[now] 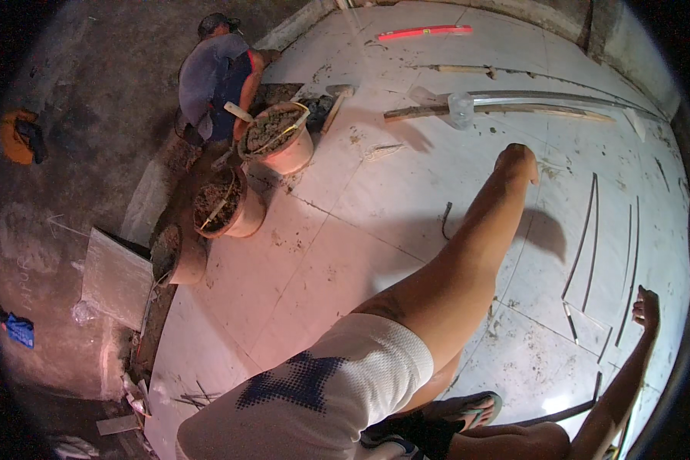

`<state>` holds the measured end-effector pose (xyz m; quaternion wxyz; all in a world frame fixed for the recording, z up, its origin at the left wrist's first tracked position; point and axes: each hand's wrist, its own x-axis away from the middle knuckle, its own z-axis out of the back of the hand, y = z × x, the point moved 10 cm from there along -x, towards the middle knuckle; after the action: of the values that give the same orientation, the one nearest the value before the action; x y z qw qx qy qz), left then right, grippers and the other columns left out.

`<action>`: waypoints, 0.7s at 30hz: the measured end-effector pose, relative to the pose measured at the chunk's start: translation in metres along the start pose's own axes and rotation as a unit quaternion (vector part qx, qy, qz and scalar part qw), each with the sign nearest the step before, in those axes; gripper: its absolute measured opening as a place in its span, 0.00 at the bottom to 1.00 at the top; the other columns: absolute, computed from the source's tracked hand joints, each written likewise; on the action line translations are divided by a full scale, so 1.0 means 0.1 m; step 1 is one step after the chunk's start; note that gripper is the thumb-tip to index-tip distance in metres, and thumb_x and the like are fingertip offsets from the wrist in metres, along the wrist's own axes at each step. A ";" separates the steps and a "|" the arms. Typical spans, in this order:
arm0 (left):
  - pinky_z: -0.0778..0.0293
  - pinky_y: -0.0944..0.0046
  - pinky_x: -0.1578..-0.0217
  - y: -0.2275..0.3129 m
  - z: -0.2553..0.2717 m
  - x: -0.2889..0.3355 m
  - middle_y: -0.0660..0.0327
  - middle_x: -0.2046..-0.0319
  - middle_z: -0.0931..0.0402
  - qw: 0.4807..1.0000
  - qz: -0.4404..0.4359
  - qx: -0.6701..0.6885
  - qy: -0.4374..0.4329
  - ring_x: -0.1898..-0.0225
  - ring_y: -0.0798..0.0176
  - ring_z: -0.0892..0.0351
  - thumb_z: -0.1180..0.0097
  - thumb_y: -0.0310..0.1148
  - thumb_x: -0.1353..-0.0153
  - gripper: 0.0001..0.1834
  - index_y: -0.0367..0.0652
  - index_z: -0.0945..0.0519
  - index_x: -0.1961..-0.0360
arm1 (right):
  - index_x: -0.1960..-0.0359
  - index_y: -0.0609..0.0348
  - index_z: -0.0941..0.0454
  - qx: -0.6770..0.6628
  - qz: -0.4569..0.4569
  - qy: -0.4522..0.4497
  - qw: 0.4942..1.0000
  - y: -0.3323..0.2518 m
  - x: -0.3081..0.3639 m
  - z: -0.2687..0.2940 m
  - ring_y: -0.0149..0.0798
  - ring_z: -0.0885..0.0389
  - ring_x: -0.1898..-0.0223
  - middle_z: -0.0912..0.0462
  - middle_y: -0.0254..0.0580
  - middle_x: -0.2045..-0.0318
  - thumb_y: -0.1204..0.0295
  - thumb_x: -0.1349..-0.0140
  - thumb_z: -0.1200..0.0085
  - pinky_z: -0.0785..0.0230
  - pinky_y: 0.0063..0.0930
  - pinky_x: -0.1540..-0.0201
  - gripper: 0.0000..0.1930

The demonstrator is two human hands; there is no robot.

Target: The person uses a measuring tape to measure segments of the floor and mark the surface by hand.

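One hand in view: the right hand (646, 307) is hovering over the pale tiled floor (345, 230), fingers loosely curled. Whether it is gripping anything cannot be told at this size. The left hand is not showing; a bent knee (518, 159) and a flip-flop sandal (471, 409) are filling the middle of the view.

Nearest items: several thin dark curved strips (590, 230) are lying loose on the tiles, one short piece (619, 326) just beside the right hand.

Floor state, as judged: pale square tiles are covering most of the surface, smeared with grey residue. The rough grey ground (77, 192) on the left is lying bare, with one loose grey slab (115, 276) lying flat on it.

Surroundings:
- a crouching co-worker in a grey top (218, 73) is working at the tile edge
- two reddish buckets of grey mortar (280, 138), (226, 203) are standing near that edge
- a long metal straightedge (529, 100) is lying across the far tiles, touching a clear plastic bottle (461, 107)
- a red spirit level (425, 32) is lying beyond

Obstruction: the knee is hiding part of the floor.
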<state>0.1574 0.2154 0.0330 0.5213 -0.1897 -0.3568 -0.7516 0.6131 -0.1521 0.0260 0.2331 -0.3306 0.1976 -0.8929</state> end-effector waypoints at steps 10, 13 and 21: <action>0.30 0.51 0.50 0.01 -0.01 0.01 0.53 0.50 0.28 1.000 -0.002 0.000 0.004 0.49 0.51 0.28 0.34 0.44 0.56 0.31 0.41 0.26 0.51 | 0.62 0.53 0.30 0.009 0.001 -0.006 1.000 0.02 -0.06 -0.03 0.38 0.26 0.74 0.24 0.41 0.72 0.40 0.49 0.53 0.36 0.41 0.68 0.28; 0.30 0.51 0.50 -0.01 0.01 0.01 0.53 0.50 0.28 1.000 -0.004 -0.005 0.008 0.50 0.51 0.28 0.34 0.44 0.55 0.30 0.41 0.25 0.52 | 0.62 0.52 0.30 0.017 0.004 -0.003 1.000 -0.01 -0.07 -0.05 0.37 0.26 0.74 0.25 0.40 0.73 0.40 0.48 0.53 0.36 0.41 0.69 0.27; 0.43 0.52 0.43 -0.05 -0.17 -0.02 0.60 0.40 0.43 0.992 0.005 -0.062 -0.113 0.42 0.55 0.40 0.51 0.52 0.46 0.34 0.45 0.38 0.42 | 0.64 0.52 0.30 0.004 0.004 -0.002 1.000 0.01 -0.12 -0.07 0.35 0.27 0.77 0.25 0.38 0.76 0.40 0.48 0.53 0.36 0.39 0.70 0.27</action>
<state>0.1553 0.2054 0.0189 0.4685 -0.3065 -0.3653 -0.7437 0.6168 -0.1449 0.0151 0.2389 -0.3303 0.1947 -0.8921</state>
